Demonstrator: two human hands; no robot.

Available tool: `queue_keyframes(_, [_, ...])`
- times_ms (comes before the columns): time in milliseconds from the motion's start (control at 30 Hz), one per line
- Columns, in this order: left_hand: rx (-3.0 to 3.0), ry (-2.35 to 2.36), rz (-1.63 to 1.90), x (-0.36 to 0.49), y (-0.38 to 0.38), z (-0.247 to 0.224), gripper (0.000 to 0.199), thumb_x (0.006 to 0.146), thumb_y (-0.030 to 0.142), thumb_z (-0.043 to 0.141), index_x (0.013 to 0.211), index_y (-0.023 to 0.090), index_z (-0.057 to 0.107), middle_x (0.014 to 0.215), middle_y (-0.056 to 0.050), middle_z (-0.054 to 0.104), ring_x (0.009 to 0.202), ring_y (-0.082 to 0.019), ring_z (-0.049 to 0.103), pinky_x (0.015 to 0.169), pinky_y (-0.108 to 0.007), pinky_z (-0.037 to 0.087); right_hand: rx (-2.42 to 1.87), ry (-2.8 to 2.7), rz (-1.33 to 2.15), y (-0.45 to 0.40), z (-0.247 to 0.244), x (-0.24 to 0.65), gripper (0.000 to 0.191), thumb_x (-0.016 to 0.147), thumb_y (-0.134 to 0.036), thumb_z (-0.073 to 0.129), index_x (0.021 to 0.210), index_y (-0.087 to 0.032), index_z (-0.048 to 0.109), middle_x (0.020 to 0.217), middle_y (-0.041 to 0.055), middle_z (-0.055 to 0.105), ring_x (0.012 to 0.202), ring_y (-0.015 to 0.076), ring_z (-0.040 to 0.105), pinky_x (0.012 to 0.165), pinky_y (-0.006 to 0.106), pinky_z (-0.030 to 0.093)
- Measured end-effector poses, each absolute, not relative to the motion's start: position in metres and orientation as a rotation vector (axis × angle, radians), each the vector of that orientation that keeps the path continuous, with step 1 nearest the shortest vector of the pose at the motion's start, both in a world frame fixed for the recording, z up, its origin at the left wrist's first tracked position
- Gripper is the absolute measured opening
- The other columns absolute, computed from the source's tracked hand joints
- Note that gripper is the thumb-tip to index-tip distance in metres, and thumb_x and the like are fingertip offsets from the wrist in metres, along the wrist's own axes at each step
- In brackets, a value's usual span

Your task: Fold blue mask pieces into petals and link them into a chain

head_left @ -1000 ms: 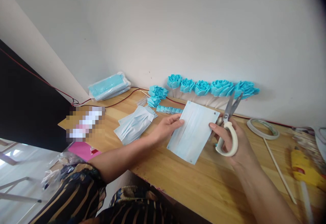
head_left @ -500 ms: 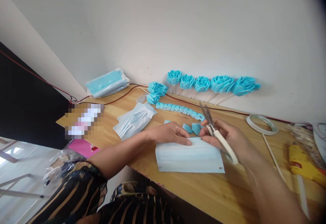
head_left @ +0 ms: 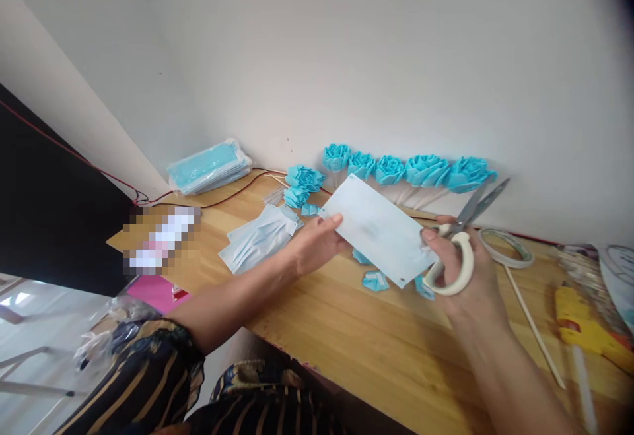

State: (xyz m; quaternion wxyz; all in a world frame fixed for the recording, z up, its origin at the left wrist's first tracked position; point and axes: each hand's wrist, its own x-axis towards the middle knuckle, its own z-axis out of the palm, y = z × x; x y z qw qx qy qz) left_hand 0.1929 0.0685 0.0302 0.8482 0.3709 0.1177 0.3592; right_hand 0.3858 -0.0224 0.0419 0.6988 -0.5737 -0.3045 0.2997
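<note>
A pale rectangular mask sheet (head_left: 377, 230) is held tilted above the table between both hands. My left hand (head_left: 321, 240) pinches its left end, thumb on top. My right hand (head_left: 463, 263) grips its right end and also holds white-handled scissors (head_left: 463, 224), whose blades are spread and point up and to the right. Under the sheet, small blue folded pieces (head_left: 375, 281) lie on the wood, partly hidden by it. Behind stand several blue flowers (head_left: 389, 169) on sticks against the wall.
White mask sheets (head_left: 260, 237) lie left of centre, with two blue flowers (head_left: 303, 177) behind. A bagged mask stack (head_left: 211, 167) sits at the back left. Right are a tape roll (head_left: 506, 248), a stick (head_left: 535, 326) and a yellow glue gun (head_left: 577, 319). The table's front edge (head_left: 307, 364) is near.
The sheet has been lifted off the table and turned at a slant. My left hand has risen slightly; the scissors now point right with blades spread wider.
</note>
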Motion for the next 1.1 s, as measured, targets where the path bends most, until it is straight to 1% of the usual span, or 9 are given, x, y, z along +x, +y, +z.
queue_keyframes(100, [0.760,0.232,0.703,0.198,0.061,0.026,0.053,0.070,0.039,0.082,0.113,0.014,0.067,0.123,-0.014,0.068,0.123,-0.032,0.057,0.103,-0.044,0.043,-1.294,-0.638,0.816,-0.021,0.034,0.373,0.046,0.060,-0.038,0.085,0.097,-0.027,0.060,0.077,-0.0038,0.058,0.067,0.0136,0.054,0.052,0.025,0.045])
queue_keyframes(200, [0.719,0.301,0.784,0.199,0.062,0.024,0.042,0.071,0.037,0.081,0.104,0.014,0.069,0.111,-0.012,0.072,0.116,-0.032,0.060,0.099,-0.043,0.045,-1.320,-0.697,0.927,-0.022,0.027,0.360,0.052,0.059,-0.040,0.086,0.100,-0.026,0.057,0.076,-0.0050,0.057,0.059,0.0116,0.052,0.047,0.024,0.043])
queue_keyframes(300, [0.691,0.413,0.853,0.198,0.066,0.023,0.038,0.068,0.035,0.083,0.097,0.015,0.069,0.096,-0.007,0.072,0.099,-0.026,0.065,0.090,-0.039,0.048,-1.348,-0.821,1.019,-0.024,0.021,0.350,0.052,0.061,-0.043,0.084,0.102,-0.026,0.056,0.073,-0.0058,0.057,0.055,0.0106,0.050,0.047,0.024,0.042])
queue_keyframes(400, [0.691,0.483,0.880,0.198,0.068,0.023,0.041,0.062,0.033,0.087,0.093,0.016,0.067,0.087,-0.003,0.069,0.082,-0.018,0.064,0.081,-0.033,0.049,-1.385,-0.904,1.068,-0.024,0.016,0.344,0.053,0.059,-0.042,0.086,0.099,-0.025,0.057,0.071,-0.0059,0.057,0.055,0.0097,0.048,0.049,0.024,0.041])
queue_keyframes(467, [0.707,0.515,0.876,0.198,0.068,0.022,0.043,0.059,0.032,0.089,0.091,0.015,0.067,0.083,-0.002,0.068,0.077,-0.015,0.061,0.076,-0.030,0.047,-1.409,-0.944,1.085,-0.024,0.016,0.344,0.053,0.057,-0.042,0.086,0.098,-0.024,0.058,0.070,-0.0055,0.057,0.055,0.0096,0.048,0.049,0.024,0.040])
queue_keyframes(567, [0.748,0.598,0.856,0.198,0.069,0.020,0.045,0.055,0.033,0.091,0.087,0.013,0.066,0.078,-0.001,0.066,0.070,-0.012,0.058,0.069,-0.027,0.044,-1.442,-1.033,1.060,-0.023,0.023,0.351,0.052,0.060,-0.052,0.083,0.097,-0.024,0.059,0.071,-0.0031,0.058,0.059,0.0117,0.050,0.050,0.025,0.040])
queue_keyframes(733, [0.810,0.684,0.757,0.196,0.071,0.021,0.051,0.051,0.041,0.092,0.084,0.012,0.065,0.073,-0.002,0.064,0.063,-0.011,0.057,0.063,-0.027,0.044,-1.416,-1.166,0.960,-0.024,0.037,0.373,0.055,0.067,-0.066,0.073,0.100,-0.025,0.060,0.078,0.0018,0.062,0.067,0.0168,0.055,0.060,0.031,0.047])
queue_keyframes(900, [0.847,0.714,0.724,0.193,0.070,0.024,0.056,0.050,0.044,0.092,0.088,0.013,0.066,0.077,-0.003,0.066,0.065,-0.013,0.059,0.067,-0.029,0.048,-1.422,-1.304,1.004,-0.026,0.033,0.385,0.054,0.071,-0.066,0.071,0.105,-0.025,0.065,0.079,0.0015,0.060,0.065,0.0153,0.054,0.059,0.030,0.047])
queue_keyframes(1100, [0.932,0.737,0.689,0.192,0.070,0.024,0.051,0.052,0.043,0.091,0.085,0.014,0.066,0.074,-0.002,0.065,0.062,-0.011,0.057,0.062,-0.025,0.043,-1.528,-1.456,1.069,-0.026,0.027,0.390,0.056,0.064,-0.061,0.079,0.106,-0.024,0.071,0.079,0.0014,0.062,0.070,0.0180,0.060,0.064,0.031,0.053])
